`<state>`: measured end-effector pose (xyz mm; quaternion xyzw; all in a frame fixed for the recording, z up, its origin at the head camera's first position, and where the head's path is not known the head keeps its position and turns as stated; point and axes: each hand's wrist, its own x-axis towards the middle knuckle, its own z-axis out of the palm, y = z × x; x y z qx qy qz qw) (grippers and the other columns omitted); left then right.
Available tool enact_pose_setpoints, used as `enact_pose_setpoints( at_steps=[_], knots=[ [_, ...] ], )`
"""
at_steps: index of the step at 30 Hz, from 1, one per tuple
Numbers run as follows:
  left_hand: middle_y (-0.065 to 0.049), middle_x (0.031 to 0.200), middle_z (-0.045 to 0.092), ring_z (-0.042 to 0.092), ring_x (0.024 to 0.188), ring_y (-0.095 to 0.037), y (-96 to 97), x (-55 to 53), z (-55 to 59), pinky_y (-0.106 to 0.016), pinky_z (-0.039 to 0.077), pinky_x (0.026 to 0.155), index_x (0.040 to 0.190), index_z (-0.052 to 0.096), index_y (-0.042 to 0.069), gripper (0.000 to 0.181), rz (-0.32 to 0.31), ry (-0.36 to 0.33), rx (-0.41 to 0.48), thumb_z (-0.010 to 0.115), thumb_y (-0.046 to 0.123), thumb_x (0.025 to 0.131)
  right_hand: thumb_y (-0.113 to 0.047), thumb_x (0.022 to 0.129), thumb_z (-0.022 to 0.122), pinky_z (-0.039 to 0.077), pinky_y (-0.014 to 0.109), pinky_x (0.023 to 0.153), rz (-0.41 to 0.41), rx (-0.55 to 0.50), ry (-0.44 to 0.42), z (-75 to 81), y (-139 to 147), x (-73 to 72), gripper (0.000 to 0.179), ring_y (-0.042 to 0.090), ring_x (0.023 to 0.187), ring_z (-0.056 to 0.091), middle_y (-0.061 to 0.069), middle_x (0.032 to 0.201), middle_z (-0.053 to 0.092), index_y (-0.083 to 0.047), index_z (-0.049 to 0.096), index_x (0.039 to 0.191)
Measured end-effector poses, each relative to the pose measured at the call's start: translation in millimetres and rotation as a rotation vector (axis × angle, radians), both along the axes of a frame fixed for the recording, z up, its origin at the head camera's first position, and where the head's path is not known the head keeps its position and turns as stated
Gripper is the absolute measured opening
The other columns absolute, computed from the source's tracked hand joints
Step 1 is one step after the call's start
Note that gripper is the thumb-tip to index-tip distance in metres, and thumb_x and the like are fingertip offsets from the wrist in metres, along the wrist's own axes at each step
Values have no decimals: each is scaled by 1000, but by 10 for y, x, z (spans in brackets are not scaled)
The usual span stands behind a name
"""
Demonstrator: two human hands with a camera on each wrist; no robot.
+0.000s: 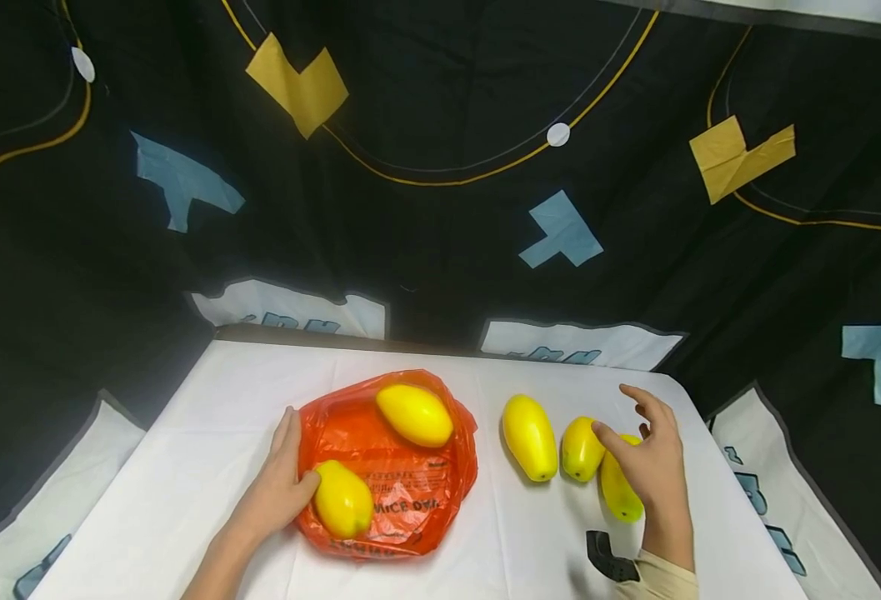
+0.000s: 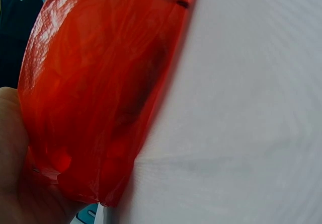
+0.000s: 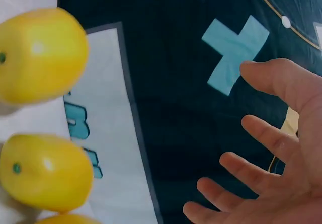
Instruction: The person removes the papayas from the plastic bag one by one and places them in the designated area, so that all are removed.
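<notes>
Your left hand [image 1: 278, 475] grips the side of a red bag [image 1: 350, 433] holding two yellow fruits [image 1: 413, 415], while your right hand [image 1: 653, 458], empty, fingers spread, hangs by three more fruits [image 1: 530, 437] that a careless brush might set rolling.

Head: forward, down; wrists: close; head, left share bag [image 1: 350, 437].

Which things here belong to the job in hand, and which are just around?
The job:
red bag, held by the left hand
two yellow fruits inside it
three yellow fruits near the right hand

Just around:
dark backdrop
black wrist piece
</notes>
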<state>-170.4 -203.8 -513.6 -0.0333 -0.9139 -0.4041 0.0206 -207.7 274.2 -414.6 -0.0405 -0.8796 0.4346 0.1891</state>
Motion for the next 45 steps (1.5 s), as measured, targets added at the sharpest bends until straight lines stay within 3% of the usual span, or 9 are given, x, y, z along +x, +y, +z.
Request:
enact_pose_setpoints(
  at_steps=[9, 18, 26, 45],
  knots=[
    [-12, 161, -14, 7, 146, -40, 15, 12, -15, -60, 19, 112, 155, -2, 1, 90, 1, 0, -3, 57, 10, 88, -15, 77, 81, 35, 57, 106, 158, -29, 58, 61, -197, -103, 67, 33, 127, 40, 3, 142, 43, -21, 54, 138],
    [-11, 162, -14, 7, 146, -39, 30, 3, -24, -60, 19, 112, 155, -2, 2, 91, -2, 10, -4, 58, 10, 88, -15, 77, 81, 33, 59, 108, 233, -28, 59, 129, -379, -167, 67, 32, 128, 39, 4, 143, 43, -18, 53, 138],
    [-11, 162, -14, 7, 146, -39, 17, 8, -14, -60, 20, 111, 155, -3, 3, 91, 1, 1, -9, 58, 10, 88, -10, 78, 80, 30, 60, 109, 369, -66, 99, 129, -574, -256, 64, 33, 129, 38, 3, 139, 46, -20, 54, 135],
    [-11, 162, -13, 7, 147, -38, 22, 31, 25, -60, 20, 111, 156, -4, 5, 90, 10, -21, 8, 57, 11, 89, -16, 74, 82, 36, 56, 107, 458, -46, 99, 175, -1053, -439, 66, 30, 126, 43, -5, 140, 47, -26, 56, 134]
  ],
)
